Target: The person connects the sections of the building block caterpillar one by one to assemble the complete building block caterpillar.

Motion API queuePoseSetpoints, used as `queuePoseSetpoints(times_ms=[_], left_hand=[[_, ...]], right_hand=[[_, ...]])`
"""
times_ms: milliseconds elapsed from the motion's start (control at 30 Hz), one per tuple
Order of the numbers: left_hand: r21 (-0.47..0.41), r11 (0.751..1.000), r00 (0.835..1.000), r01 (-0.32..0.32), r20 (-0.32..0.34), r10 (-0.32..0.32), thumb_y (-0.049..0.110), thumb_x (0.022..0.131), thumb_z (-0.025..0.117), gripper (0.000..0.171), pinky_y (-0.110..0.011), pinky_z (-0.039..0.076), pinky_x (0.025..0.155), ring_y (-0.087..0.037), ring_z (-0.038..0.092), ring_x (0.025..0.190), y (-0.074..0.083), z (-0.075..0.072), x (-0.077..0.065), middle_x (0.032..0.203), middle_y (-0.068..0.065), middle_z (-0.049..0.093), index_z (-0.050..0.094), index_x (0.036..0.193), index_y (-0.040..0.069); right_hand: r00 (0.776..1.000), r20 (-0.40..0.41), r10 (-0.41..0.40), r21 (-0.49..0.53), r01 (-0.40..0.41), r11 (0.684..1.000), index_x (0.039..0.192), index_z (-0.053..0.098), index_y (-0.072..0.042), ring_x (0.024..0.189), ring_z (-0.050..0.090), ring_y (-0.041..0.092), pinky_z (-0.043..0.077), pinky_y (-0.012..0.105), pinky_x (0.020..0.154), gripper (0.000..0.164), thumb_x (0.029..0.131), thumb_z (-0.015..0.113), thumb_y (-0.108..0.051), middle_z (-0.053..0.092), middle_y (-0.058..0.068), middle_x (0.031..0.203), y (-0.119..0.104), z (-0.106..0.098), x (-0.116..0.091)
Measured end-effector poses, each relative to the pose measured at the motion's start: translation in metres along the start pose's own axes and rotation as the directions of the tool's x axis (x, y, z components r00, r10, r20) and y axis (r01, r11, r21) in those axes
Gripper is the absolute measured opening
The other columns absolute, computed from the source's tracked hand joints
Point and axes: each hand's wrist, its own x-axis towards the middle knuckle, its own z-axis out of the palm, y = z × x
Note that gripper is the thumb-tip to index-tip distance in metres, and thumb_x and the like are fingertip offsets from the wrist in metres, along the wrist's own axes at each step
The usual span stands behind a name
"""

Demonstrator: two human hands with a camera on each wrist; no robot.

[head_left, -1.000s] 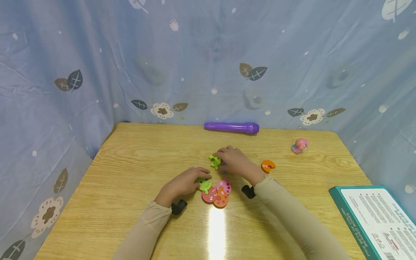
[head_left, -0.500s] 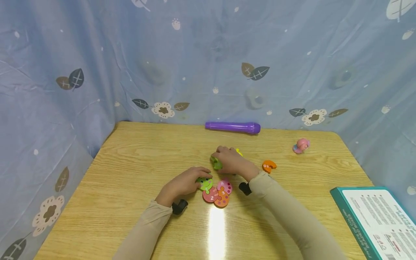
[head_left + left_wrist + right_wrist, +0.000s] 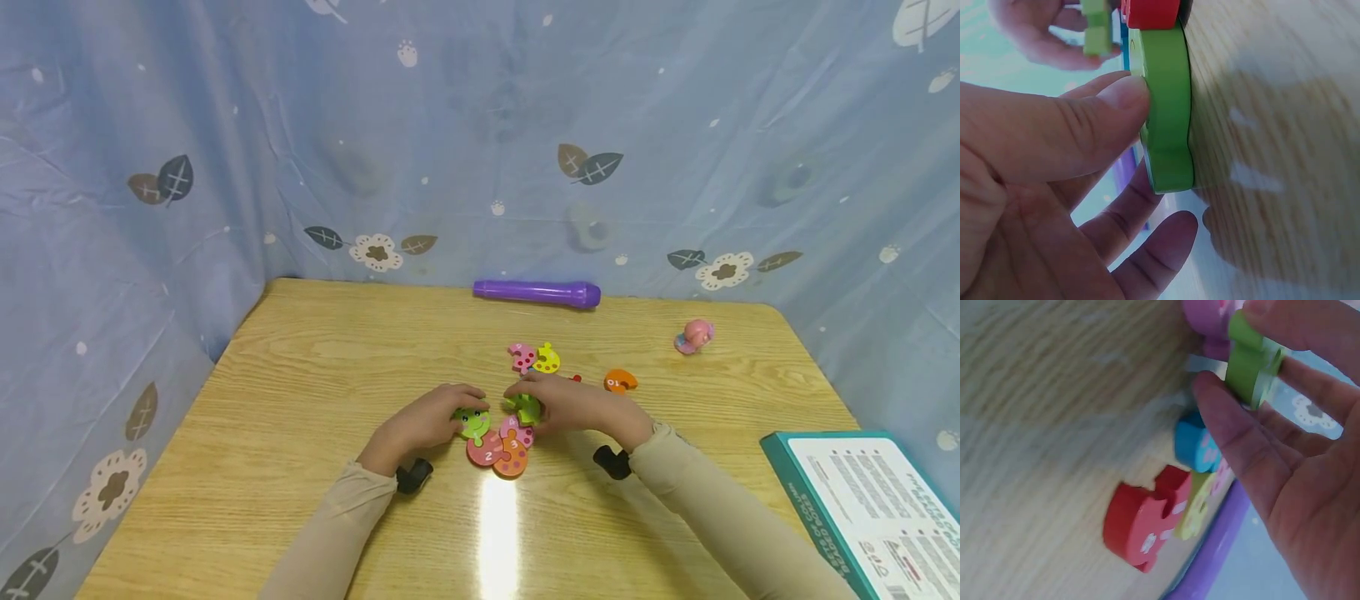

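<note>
Near the middle of the table (image 3: 337,350), the right hand (image 3: 573,400) has come toward the person and holds a notched green puzzle piece (image 3: 528,408) over the joined caterpillar pieces. Half a second ago that hand covered the loose pieces farther back, with the green one at its fingers. With it drawn away, a loose pink piece (image 3: 522,357) and a yellow piece (image 3: 547,360) show plainly; the right wrist view also shows a blue piece (image 3: 1191,447) and a red piece (image 3: 1129,525) lying there.

The right fingers are drawn in on the green piece, the thumb at one side and a fingertip at the other. The piece is tilted and just beside the pink piece numbered 4 (image 3: 517,432); whether they touch, I cannot tell. It looks clear of the loose group but not yet fitted to anything.

The left hand (image 3: 420,421) has stayed put, thumb and fingers bent around the green smiling-face piece (image 3: 474,423), which lies flat on the table, with little gap between them and it. That piece joins the red piece numbered 2 (image 3: 483,450), then the orange piece numbered 3 (image 3: 512,458) and pink 4, so the row appears undisturbed and held steady at the head.
</note>
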Motion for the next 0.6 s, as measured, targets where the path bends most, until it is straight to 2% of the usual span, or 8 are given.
queuePoseSetpoints(times_ms=[100, 267, 467, 600], left_hand=[[0.007, 1.000, 1.000, -0.001, 0.003, 0.001, -0.006, 0.085, 0.057, 0.042, -0.041, 0.033, 0.105, -0.027, 0.041, 0.126, -0.0002, 0.0002, 0.0002, 0.134, -0.007, 0.048, 0.059, 0.124, 0.009], [0.006, 1.000, 1.000, 0.010, 0.010, -0.010, -0.006, 0.085, 0.056, 0.042, -0.041, 0.033, 0.105, -0.026, 0.040, 0.127, 0.0005, -0.0005, 0.0003, 0.134, -0.006, 0.048, 0.059, 0.124, 0.009], [0.006, 1.000, 1.000, 0.009, 0.008, -0.009, -0.006, 0.085, 0.056, 0.042, -0.042, 0.032, 0.106, -0.026, 0.040, 0.127, 0.0000, -0.0008, 0.0006, 0.134, -0.006, 0.048, 0.060, 0.124, 0.009], [0.008, 1.000, 1.000, -0.001, 0.006, 0.001, -0.006, 0.084, 0.056, 0.042, -0.041, 0.032, 0.106, -0.026, 0.040, 0.127, -0.0014, -0.0004, 0.0016, 0.134, -0.006, 0.049, 0.060, 0.124, 0.009]], right_hand=[[0.999, -0.004, -0.051, -0.031, 0.051, 0.998, 0.130, 0.051, -0.007, 0.101, 0.052, 0.021, 0.048, 0.030, 0.077, 0.056, 0.078, 0.070, -0.006, 0.047, 0.012, 0.128, 0.0017, 0.0014, -0.0026], [0.996, 0.014, -0.084, -0.107, 0.085, 0.991, 0.129, 0.054, -0.010, 0.095, 0.051, 0.017, 0.049, 0.029, 0.079, 0.055, 0.078, 0.071, -0.006, 0.048, 0.006, 0.120, 0.0013, 0.0009, -0.0036], [0.995, 0.002, -0.098, -0.138, 0.098, 0.986, 0.128, 0.054, -0.010, 0.100, 0.051, 0.019, 0.048, 0.035, 0.086, 0.055, 0.077, 0.073, -0.009, 0.048, 0.007, 0.117, 0.0050, 0.0032, -0.0016], [0.996, 0.001, -0.094, -0.129, 0.094, 0.987, 0.130, 0.053, -0.010, 0.109, 0.050, 0.024, 0.046, 0.040, 0.091, 0.055, 0.078, 0.071, -0.008, 0.047, 0.009, 0.123, 0.0096, 0.0036, 0.0009]])
